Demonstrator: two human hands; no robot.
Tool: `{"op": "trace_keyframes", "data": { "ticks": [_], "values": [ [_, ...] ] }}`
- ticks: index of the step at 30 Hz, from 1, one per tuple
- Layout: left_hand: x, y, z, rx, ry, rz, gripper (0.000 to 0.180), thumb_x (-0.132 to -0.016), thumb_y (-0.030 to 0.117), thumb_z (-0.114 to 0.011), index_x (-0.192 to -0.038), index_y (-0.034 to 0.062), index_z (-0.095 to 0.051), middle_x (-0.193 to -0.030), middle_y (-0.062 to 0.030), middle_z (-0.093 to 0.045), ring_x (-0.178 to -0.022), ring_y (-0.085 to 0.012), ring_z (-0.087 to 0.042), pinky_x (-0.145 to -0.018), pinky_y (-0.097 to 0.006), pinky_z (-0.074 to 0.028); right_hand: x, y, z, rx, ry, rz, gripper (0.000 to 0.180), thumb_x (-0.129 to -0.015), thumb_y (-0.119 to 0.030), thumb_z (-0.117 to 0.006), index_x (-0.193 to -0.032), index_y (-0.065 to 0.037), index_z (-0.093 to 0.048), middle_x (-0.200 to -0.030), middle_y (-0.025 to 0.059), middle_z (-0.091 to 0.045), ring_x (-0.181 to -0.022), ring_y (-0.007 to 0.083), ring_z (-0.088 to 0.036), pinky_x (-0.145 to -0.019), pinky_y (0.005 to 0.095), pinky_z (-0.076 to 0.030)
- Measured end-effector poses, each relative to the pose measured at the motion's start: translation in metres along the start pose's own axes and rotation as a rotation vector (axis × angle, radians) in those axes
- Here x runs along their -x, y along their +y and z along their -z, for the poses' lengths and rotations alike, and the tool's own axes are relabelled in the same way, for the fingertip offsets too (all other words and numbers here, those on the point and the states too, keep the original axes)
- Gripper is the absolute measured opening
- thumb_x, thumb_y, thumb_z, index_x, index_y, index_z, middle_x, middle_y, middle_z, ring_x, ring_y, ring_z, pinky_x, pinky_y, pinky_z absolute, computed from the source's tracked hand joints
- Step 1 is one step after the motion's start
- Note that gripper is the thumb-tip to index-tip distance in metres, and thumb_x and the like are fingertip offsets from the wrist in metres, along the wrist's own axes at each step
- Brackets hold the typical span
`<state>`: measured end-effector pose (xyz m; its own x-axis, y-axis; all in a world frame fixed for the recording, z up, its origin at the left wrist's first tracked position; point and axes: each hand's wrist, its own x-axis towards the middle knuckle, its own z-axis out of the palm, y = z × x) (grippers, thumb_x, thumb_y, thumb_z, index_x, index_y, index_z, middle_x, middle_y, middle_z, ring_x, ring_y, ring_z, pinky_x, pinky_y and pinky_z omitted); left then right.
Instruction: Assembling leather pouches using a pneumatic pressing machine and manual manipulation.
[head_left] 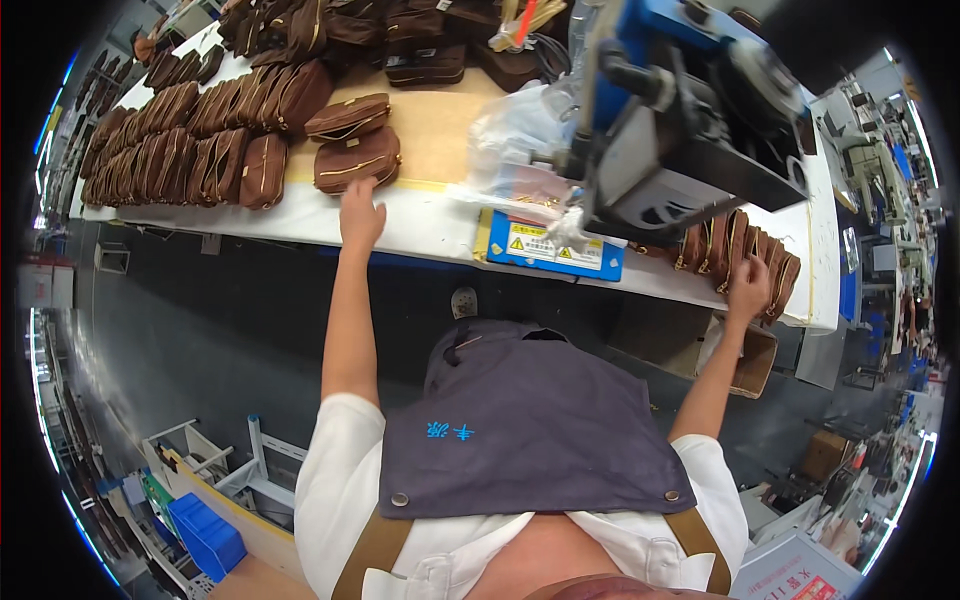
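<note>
My left hand point(360, 214) reaches out to the white table point(420, 228) and touches the near edge of a brown zip pouch point(357, 160) with gold trim; a second pouch point(347, 117) lies just behind it. My right hand point(748, 290) rests on a row of upright brown pouches point(740, 255) at the table's right end, fingers curled over one of them. A blue and grey machine point(680, 110) stands between the two hands.
Long rows of brown pouches point(180, 150) fill the table's left and back. A clear plastic bag point(515, 150) lies beside the machine. A cardboard box point(755, 365) sits under the right end. Blue crates point(205, 535) and white racks stand on the grey floor.
</note>
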<state>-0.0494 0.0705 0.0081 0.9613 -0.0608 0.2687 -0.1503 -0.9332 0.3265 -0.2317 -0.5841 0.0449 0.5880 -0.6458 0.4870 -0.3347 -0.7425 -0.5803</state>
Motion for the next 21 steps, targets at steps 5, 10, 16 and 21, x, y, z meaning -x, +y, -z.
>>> {"op": "trace_keyframes", "data": {
  "ticks": [5, 10, 16, 21],
  "values": [
    [-0.04, -0.051, -0.027, -0.27, 0.097, 0.077, 0.045, -0.077, 0.005, -0.062, -0.121, 0.0082, -0.059, -0.121, -0.0124, -0.056, -0.111, -0.0336, -0.053, -0.093, -0.042, -0.047, 0.086, -0.113, -0.115, -0.416, -0.366, 0.346, 0.016, -0.085, -0.01, -0.063, -0.1, -0.007, -0.068, -0.095, 0.0129, -0.068, -0.09, 0.03, -0.064, -0.083, 0.0381, -0.05],
    [-0.052, -0.07, -0.029, -0.191, 0.037, -0.091, 0.038, -0.076, 0.005, -0.062, -0.113, 0.0084, -0.063, -0.111, -0.0084, -0.062, -0.104, -0.0299, -0.055, -0.088, -0.042, -0.048, 0.107, -0.169, -0.205, -0.704, -0.93, 0.072, 0.018, -0.086, -0.014, -0.063, -0.098, -0.002, -0.069, -0.087, 0.0144, -0.069, -0.086, 0.0312, -0.065, -0.082, 0.0388, -0.05],
    [-0.057, -0.054, 0.034, -0.102, 0.218, -0.289, 0.017, -0.077, 0.006, -0.06, -0.092, 0.0097, -0.065, -0.088, -0.0045, -0.063, -0.088, -0.0262, -0.056, -0.075, -0.04, -0.044, 0.107, -0.238, -0.212, -0.259, -0.757, 0.689, 0.013, -0.083, -0.018, -0.065, -0.089, -0.009, -0.072, -0.08, 0.012, -0.063, -0.08, 0.0312, -0.06, -0.071, 0.041, -0.046],
    [-0.066, -0.029, 0.073, 0.197, 0.098, -0.3, 0.017, -0.073, 0.002, -0.06, -0.085, 0.0068, -0.07, -0.082, -0.0077, -0.067, -0.086, -0.0291, -0.058, -0.077, -0.041, -0.048, 0.116, -0.248, -0.206, -0.283, -0.912, 0.486, 0.014, -0.08, -0.014, -0.07, -0.088, -0.003, -0.069, -0.08, 0.0124, -0.062, -0.073, 0.0281, -0.06, -0.067, 0.0372, -0.048]
  ]
}}
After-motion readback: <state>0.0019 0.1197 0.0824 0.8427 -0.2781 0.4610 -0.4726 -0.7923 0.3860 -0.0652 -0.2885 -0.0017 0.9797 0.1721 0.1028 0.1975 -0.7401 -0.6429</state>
